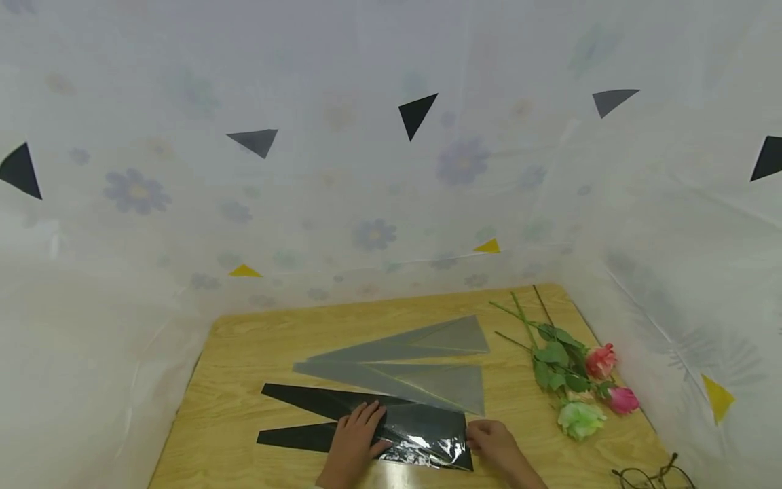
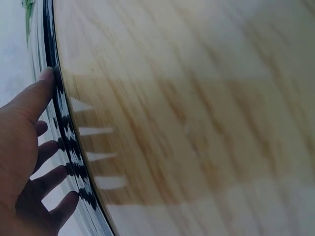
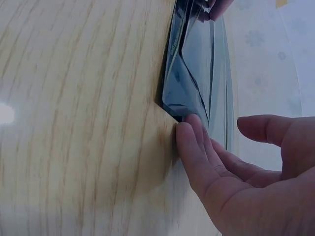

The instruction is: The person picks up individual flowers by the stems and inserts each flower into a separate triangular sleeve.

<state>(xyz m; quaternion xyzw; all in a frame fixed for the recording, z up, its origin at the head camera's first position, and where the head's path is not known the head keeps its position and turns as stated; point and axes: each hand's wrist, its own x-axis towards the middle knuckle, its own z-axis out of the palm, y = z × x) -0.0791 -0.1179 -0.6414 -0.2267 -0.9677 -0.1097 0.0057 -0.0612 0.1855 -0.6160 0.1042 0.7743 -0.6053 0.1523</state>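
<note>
Two tapered black sleeves (image 1: 424, 426) lie on table (image 1: 235, 367), pressed beneath left grip (image 1: 357, 438), fingers splayed; their right end is touched by right grip (image 1: 496, 445), thumb and fingers apart

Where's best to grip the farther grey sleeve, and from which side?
Probably pinch the wide end of the farther grey sleeve, coming from the right: it lies flat, that edge uncovered, while its tapered tip nearly meets the nearer grey sleeve.

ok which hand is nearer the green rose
The right hand. It is at the black sleeves' right end, a gap to the left of the green rose; the left hand rests on the sleeves, farther left.
</note>
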